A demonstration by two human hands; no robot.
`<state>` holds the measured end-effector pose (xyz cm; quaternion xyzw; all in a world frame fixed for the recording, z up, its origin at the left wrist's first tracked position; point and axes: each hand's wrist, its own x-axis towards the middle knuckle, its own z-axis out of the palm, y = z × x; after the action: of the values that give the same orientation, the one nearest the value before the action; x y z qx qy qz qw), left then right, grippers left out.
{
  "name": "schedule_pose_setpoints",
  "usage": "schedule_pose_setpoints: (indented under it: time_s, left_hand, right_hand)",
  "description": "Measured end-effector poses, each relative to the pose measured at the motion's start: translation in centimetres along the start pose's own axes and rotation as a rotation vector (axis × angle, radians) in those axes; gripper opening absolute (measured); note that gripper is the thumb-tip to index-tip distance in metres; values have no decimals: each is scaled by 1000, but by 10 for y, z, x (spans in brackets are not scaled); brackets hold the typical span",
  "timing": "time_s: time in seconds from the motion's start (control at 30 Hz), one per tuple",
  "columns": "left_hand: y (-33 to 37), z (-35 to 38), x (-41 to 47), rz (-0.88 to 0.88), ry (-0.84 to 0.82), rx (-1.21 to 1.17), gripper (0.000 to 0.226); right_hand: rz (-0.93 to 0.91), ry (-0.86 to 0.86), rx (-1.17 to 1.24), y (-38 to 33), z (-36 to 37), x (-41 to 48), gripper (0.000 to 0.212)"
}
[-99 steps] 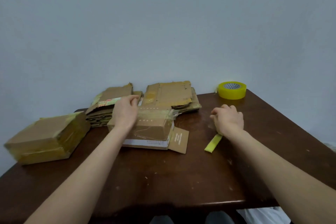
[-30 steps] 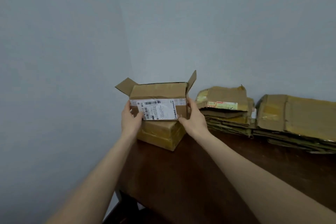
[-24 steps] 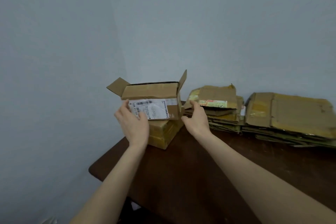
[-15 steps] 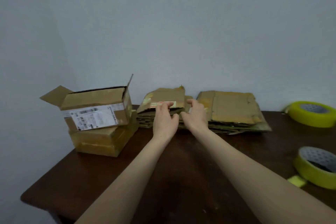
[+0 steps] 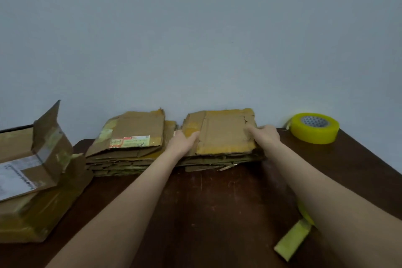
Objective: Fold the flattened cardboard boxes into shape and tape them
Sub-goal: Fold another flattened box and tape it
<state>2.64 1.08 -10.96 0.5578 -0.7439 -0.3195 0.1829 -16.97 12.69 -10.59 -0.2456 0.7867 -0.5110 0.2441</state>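
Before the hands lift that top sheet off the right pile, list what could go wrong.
1. The left hand and right hand sit on the top sheet. The ragged sheets beneath in the right pile could drag forward with it.
2. The loose tape strip lies beside the right arm and may stick to it.
3. The open box perches on the taped box. A swung sheet might knock it.
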Motion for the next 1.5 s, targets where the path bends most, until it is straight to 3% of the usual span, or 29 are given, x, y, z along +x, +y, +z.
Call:
schedule_pose_setpoints:
  time_s: [0.1,0.2,0.33,0.47,0.63,0.73,0.8,0.9,1.0,1.1,1.2,1.27,1.33,1.43,1.5]
  left_hand:
    - [3,3,-1,4,98,-51,86]
    - [12,-3,-9,39,201,-210,84]
    - [33,-25,-34,169,237,-480,92]
    - [43,-59,-72,266,227,-578,97]
    - [10,-86,-139,382,83,-653,72]
    - [-18,-82,-179,417,27,-654,67]
    - [-39,-69,-203,409,-38,-685,72]
    - [-66,-50,-231,357,-69,-743,104]
    - [-69,-48,-243,403,46,-775,82]
    - [-63,-55,-242,541,95,-729,88]
    - [-59,-55,-239,547,84,-689,82]
    - [-57,-51,-236,536,44,-694,79]
    - [-58,-49,-231,506,-4,-677,90]
    - [-58,-52,-225,469,4,-677,90]
    - [-55,-52,-221,444,28,-693,87]
  right_hand:
    - [-25,-39,138,-7,2,5,42]
    - [-130,0,122,-17,0,-3,19]
    - [-185,-28,436,-35,-16,-28,7]
    - [-304,-93,503,-40,-33,-65,16]
    - [-533,-321,389,-24,-55,-129,46]
    - [-648,-301,236,2,-48,-169,65]
    - [-696,-248,38,28,-35,-191,85]
    - [-749,-250,-131,64,-23,-222,98]
    - [-807,-206,-110,66,-29,-234,99]
    - [-880,-162,-52,46,-41,-233,94]
    - [-878,-229,-143,39,-44,-230,78]
    - [-773,-285,-122,37,-42,-227,105]
    - [-711,-292,-110,36,-43,-221,121]
    - [-745,-268,-204,33,-44,-214,108]
    - [-730,-267,-151,35,-44,-213,88]
